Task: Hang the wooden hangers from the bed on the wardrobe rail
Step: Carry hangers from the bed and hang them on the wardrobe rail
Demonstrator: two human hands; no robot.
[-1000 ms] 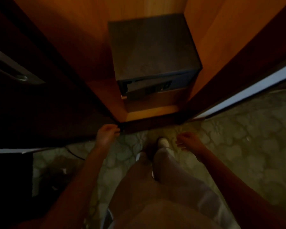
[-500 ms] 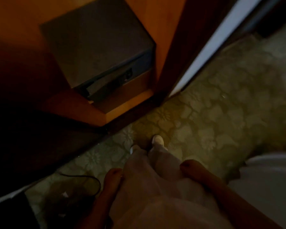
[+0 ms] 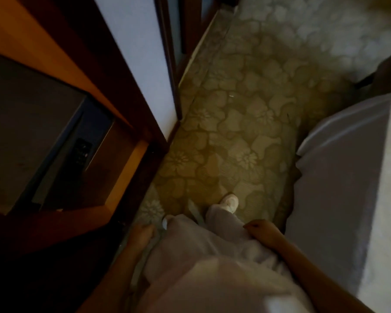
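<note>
left hand (image 3: 142, 236) and right hand (image 3: 261, 229) hung loosely curled and empty beside pale trousers (image 3: 212, 245). beyond, floral carpet (image 3: 235, 132) ran between the wardrobe (image 3: 20, 30) with its dark safe (image 3: 32, 120) and the edge of the white-sheeted bed (image 3: 348, 177), where no wooden hangers showed. such hangers should be stiff and light, best gripped under the hook.

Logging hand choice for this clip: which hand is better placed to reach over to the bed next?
Probably the right. The right hand hangs empty right beside the bed, while the left hand, also empty, hangs on the far side of the body, next to the wardrobe.
</note>
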